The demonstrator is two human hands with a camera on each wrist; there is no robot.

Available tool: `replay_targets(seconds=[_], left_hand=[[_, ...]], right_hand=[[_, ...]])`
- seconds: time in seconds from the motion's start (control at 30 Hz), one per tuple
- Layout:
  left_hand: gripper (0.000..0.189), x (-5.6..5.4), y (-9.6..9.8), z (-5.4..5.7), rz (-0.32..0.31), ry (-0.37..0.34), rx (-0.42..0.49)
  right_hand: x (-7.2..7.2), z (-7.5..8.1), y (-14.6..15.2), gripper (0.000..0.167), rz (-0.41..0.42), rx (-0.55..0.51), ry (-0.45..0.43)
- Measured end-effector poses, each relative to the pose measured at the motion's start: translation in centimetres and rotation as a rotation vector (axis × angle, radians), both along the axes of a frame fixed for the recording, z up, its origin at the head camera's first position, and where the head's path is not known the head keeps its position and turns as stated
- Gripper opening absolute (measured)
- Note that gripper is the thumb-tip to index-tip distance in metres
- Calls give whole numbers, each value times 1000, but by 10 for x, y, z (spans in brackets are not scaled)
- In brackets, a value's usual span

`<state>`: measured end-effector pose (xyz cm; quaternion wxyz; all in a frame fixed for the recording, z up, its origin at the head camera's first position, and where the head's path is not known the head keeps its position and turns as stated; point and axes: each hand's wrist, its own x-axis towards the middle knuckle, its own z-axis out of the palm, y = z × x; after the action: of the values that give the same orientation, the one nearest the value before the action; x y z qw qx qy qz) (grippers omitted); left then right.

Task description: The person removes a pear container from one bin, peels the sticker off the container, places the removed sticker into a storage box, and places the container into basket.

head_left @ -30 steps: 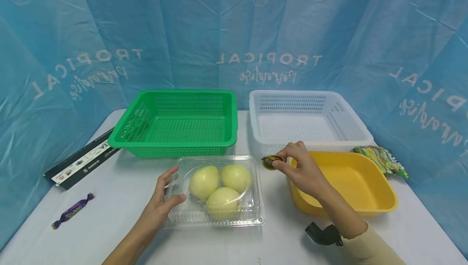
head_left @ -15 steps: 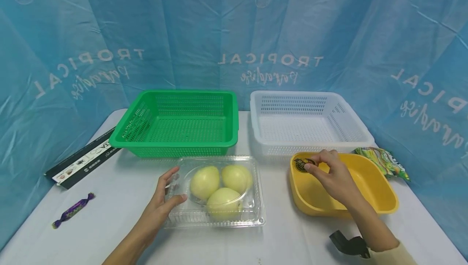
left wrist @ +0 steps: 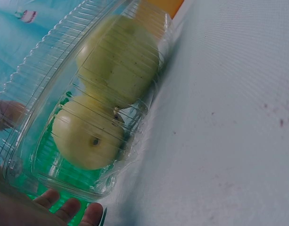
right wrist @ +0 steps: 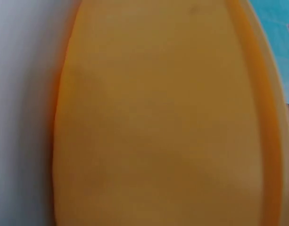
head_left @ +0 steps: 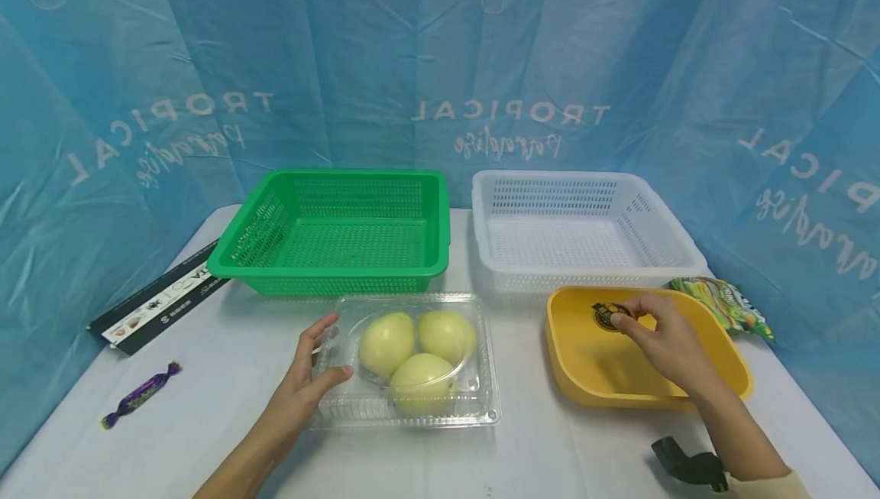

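Note:
In the head view my right hand (head_left: 663, 338) pinches a round black sticker (head_left: 608, 317) with gold print between thumb and fingertips, over the yellow basin (head_left: 574, 373). The right wrist view is filled by the basin's inside (right wrist: 158, 117); the sticker is out of that view. My left hand (head_left: 302, 377) grips the left end of a clear plastic clamshell box (head_left: 484, 361), thumb toward the front and index finger at the back. Pale yellow-green pears (head_left: 421, 383) lie inside it. In the left wrist view, fingertips (left wrist: 69, 208) show at the box's (left wrist: 45, 94) end.
A green basket (head_left: 354, 243) stands behind the box, with a white basket (head_left: 550, 239) to its right. A green snack packet (head_left: 722, 306) lies beside the basin. At left are a long black-and-white carton (head_left: 161, 302) and a purple wrapped candy (head_left: 140, 396).
My right hand has carried the sticker rightward, from beside the yellow basin to over its inside. The left hand and the clamshell box have stayed in place.

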<state>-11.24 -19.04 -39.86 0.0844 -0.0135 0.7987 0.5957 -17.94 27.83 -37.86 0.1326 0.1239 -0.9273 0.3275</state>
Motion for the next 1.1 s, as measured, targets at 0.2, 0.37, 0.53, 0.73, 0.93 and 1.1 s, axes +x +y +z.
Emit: replay_targets(seconds=[0.2, 0.37, 0.53, 0.73, 0.93, 1.1], left_hand=[[72, -1, 0, 1, 2, 1, -5], [72, -1, 0, 1, -3, 3, -8], [72, -1, 0, 1, -2, 1, -10], [72, -1, 0, 1, -2, -17, -17], [72, -1, 1, 1, 6, -27, -18], [72, -1, 0, 0, 9, -24, -18]], right_hand=[[-3, -3, 16, 15, -29, 32, -21], [-5, -6, 25, 14, -13, 52, -49], [-7, -8, 33, 18, -28, 93, -152], [-10, -12, 38, 27, -33, 123, -309], [-14, -17, 39, 24, 16, 142, -335], [-15, -20, 38, 23, 55, 131, -390]])
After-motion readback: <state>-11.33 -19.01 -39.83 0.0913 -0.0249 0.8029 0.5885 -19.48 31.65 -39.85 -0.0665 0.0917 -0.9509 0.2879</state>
